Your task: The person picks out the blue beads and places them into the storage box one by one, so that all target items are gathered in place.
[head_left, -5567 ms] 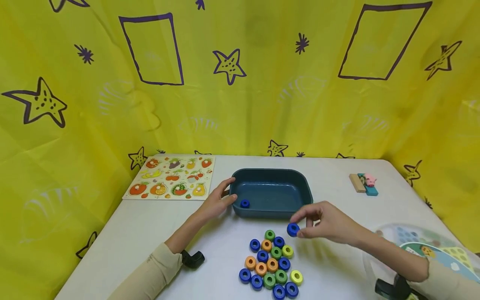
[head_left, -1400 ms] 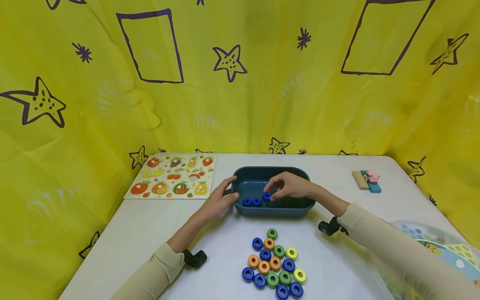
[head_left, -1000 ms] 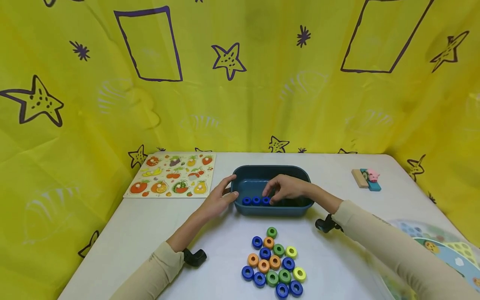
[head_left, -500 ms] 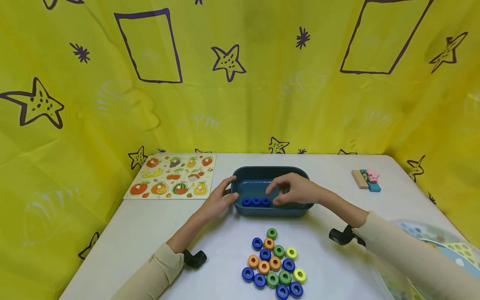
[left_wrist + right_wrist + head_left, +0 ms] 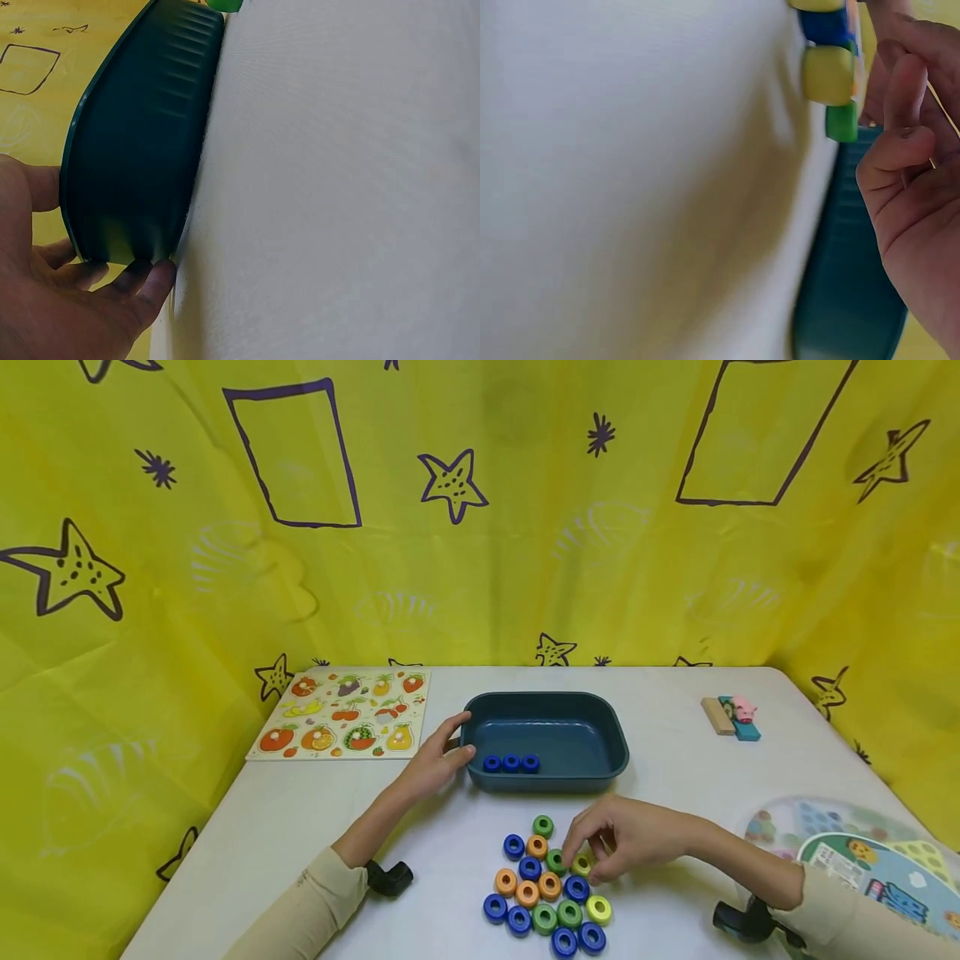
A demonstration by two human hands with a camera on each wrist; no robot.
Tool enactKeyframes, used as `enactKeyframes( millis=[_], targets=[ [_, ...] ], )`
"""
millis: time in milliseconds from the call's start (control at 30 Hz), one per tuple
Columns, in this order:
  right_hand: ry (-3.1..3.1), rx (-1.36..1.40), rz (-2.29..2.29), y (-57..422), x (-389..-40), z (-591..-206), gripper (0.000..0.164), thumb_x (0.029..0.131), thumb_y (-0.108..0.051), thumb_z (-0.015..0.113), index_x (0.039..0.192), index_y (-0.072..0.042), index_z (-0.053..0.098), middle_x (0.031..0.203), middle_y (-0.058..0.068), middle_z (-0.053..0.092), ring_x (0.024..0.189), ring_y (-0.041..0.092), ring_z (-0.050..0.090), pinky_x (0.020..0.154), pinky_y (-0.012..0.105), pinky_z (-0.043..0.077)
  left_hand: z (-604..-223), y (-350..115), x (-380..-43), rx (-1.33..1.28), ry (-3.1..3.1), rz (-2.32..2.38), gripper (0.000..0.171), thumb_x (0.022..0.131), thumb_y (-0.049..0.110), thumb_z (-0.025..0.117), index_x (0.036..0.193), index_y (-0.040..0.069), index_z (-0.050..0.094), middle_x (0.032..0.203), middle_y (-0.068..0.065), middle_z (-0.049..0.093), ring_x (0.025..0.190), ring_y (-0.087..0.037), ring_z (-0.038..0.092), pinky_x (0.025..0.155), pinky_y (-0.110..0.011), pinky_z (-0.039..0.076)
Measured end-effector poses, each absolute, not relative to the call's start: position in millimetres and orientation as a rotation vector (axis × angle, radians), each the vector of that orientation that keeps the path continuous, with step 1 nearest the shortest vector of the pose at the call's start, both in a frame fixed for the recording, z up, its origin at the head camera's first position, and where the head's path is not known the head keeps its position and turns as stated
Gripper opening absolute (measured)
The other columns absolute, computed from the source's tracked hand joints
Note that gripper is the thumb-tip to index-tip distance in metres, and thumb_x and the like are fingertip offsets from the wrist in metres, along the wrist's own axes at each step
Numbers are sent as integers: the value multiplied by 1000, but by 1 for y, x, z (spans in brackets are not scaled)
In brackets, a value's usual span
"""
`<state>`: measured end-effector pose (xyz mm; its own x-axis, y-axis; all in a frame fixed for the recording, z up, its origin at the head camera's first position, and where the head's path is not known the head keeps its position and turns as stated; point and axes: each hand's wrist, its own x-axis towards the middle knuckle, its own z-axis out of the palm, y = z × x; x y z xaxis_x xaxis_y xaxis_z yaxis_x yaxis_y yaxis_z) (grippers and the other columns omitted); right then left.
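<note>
In the head view my left hand (image 5: 435,762) holds the left end of a dark teal rectangular tub (image 5: 551,783). The left wrist view shows its fingers (image 5: 154,289) against the tub's end wall. Three blue ring beads (image 5: 512,763) sit in a row along the tub's near side, at the left. My right hand (image 5: 637,837) hovers over the right edge of a cluster of ring beads, thumb and forefinger apart, nothing between them. Closest to its fingertips are a yellow bead (image 5: 581,866), a green bead (image 5: 555,861) and a blue bead (image 5: 577,888). Orange beads (image 5: 527,892) lie further left.
A fruit picture board (image 5: 345,714) lies at the back left of the white table (image 5: 300,827). Small blocks with a pink pig figure (image 5: 742,710) sit at the back right. A clear package with a printed label (image 5: 870,868) lies at the right, beneath the right forearm.
The tub held one blue bead at first; my right hand has added two more, lining them up. It then let go and moved back toward me over the cluster. My left hand stayed.
</note>
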<state>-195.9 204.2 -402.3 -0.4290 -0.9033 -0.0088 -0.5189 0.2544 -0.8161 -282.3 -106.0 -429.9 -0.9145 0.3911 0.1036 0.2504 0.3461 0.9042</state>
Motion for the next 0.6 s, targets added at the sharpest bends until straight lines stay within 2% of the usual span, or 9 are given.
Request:
enactKeyframes(
  millis=[200, 433, 600],
  targets=[
    [2063, -1290, -1014, 205, -192, -413, 26, 82, -14, 70, 106, -25, 69, 101, -10, 65, 64, -2, 51, 50, 18, 45, -431, -106, -282, 580, 2460, 1628, 55, 94, 24, 55, 144, 25, 32, 148, 6, 28, 129, -29, 37, 98, -46, 37],
    [2071, -1296, -970, 204, -193, -418, 30, 82, -12, 70, 107, -28, 68, 101, -13, 64, 65, -1, 51, 51, 19, 46, -431, -107, -282, 628, 2453, 1637, 56, 94, 24, 55, 145, 22, 32, 149, 0, 27, 127, -34, 38, 98, -49, 36],
    [2088, -1292, -937, 204, -193, -417, 31, 81, -13, 70, 108, -29, 68, 101, -14, 63, 63, -1, 50, 51, 19, 44, -430, -107, -282, 617, 2457, 1632, 56, 94, 25, 55, 145, 23, 31, 149, 3, 27, 128, -32, 37, 98, -48, 36]
  ],
)
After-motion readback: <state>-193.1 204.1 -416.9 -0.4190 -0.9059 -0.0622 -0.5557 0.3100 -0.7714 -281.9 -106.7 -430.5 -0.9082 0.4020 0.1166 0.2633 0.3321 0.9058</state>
